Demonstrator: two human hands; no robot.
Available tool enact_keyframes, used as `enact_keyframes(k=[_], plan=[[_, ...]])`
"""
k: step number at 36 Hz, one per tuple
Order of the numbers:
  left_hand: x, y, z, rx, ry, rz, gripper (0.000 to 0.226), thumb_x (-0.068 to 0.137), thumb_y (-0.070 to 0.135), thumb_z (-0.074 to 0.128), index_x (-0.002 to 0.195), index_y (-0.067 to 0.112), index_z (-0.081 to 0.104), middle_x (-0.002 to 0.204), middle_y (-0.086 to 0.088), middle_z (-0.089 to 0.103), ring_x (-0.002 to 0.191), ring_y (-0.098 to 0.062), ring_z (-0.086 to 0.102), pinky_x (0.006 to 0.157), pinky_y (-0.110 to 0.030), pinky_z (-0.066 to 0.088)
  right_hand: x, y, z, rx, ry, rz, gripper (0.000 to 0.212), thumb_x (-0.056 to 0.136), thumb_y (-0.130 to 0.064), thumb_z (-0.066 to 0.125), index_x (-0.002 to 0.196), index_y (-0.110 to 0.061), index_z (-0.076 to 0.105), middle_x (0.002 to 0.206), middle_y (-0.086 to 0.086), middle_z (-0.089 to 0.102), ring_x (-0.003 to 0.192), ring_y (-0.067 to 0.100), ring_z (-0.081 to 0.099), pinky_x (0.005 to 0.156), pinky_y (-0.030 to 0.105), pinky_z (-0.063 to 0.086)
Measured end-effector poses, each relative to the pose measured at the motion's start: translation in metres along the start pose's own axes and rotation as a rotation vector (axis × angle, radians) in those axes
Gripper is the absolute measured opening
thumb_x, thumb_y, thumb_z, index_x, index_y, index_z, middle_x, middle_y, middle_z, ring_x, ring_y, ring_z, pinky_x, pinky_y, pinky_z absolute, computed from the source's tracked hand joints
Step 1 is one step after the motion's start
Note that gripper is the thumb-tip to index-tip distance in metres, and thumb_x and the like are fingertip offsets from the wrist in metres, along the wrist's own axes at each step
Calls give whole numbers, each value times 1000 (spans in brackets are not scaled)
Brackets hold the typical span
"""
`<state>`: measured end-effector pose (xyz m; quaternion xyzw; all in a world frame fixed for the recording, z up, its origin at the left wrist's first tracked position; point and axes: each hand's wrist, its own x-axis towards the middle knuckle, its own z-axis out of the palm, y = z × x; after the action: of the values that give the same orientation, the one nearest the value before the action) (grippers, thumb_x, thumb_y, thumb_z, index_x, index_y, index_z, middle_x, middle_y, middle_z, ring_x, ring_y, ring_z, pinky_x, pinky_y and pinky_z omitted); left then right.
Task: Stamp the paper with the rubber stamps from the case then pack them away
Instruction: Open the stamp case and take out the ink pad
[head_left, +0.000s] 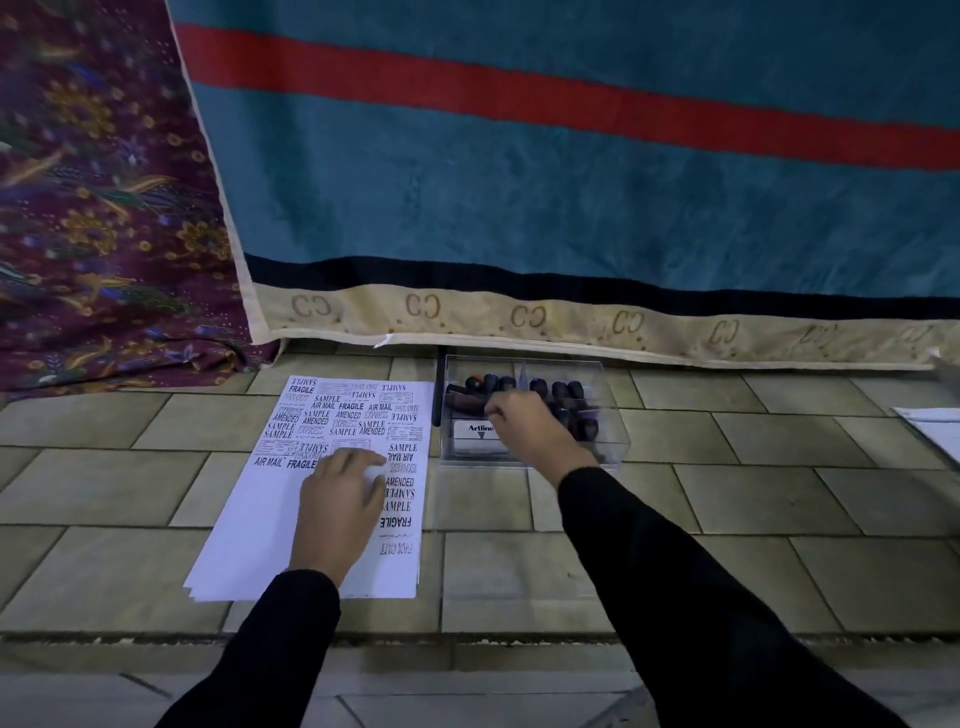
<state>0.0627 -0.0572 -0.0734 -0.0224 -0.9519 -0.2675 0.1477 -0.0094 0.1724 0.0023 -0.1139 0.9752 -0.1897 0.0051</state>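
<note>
A stack of white paper (260, 540) lies on the tiled floor, its far half covered with stamped words such as SAMPLE, FRAGILE and AIR MAIL. My left hand (343, 499) rests flat on the sheet, fingers spread. To the right stands a clear plastic case (613, 441) holding several dark rubber stamps (561, 389) and a white Artline label (475, 434). My right hand (524, 421) reaches into the case with fingers curled down among the stamps. What it grips is hidden under the hand.
A teal blanket (571, 182) with a red stripe and beige border hangs right behind the case. Patterned purple cloth (104, 208) fills the far left. More white paper (935, 426) lies at the right edge. A step edge (467, 639) runs across the floor near me.
</note>
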Motion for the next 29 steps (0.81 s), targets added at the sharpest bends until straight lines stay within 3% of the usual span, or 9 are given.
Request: enact_keyframes(k=[7, 14, 24, 29], plan=[[-8, -11, 19, 43, -34, -4, 20, 89, 22, 59, 108, 24, 62, 124, 4, 58, 115, -21, 49, 102, -40, 33, 20, 2, 17, -195, -146, 14, 26, 94, -9, 42, 111, 0, 60, 111, 21, 64, 100, 35, 61, 84, 43, 53], [-8, -12, 20, 29, -31, -11, 19, 90, 23, 57, 108, 27, 61, 123, 7, 56, 117, -19, 47, 105, -40, 31, 27, 6, 19, -145, -211, 33, 27, 93, -5, 39, 112, 0, 59, 116, 22, 55, 104, 37, 55, 90, 45, 49], [-3, -12, 15, -144, -62, -102, 18, 85, 22, 64, 99, 34, 62, 116, 15, 55, 113, -12, 47, 98, -32, 24, 26, 15, 12, 226, -115, 8, 15, 84, -4, 63, 99, -6, 64, 103, 9, 63, 99, 25, 58, 83, 32, 48], [9, -10, 7, -208, -148, -183, 14, 87, 27, 64, 96, 38, 61, 111, 16, 51, 107, -9, 47, 99, -34, 26, 14, 11, -5, 451, 82, 80, 18, 87, -7, 60, 106, -9, 61, 97, 5, 59, 89, 14, 53, 73, 26, 45]])
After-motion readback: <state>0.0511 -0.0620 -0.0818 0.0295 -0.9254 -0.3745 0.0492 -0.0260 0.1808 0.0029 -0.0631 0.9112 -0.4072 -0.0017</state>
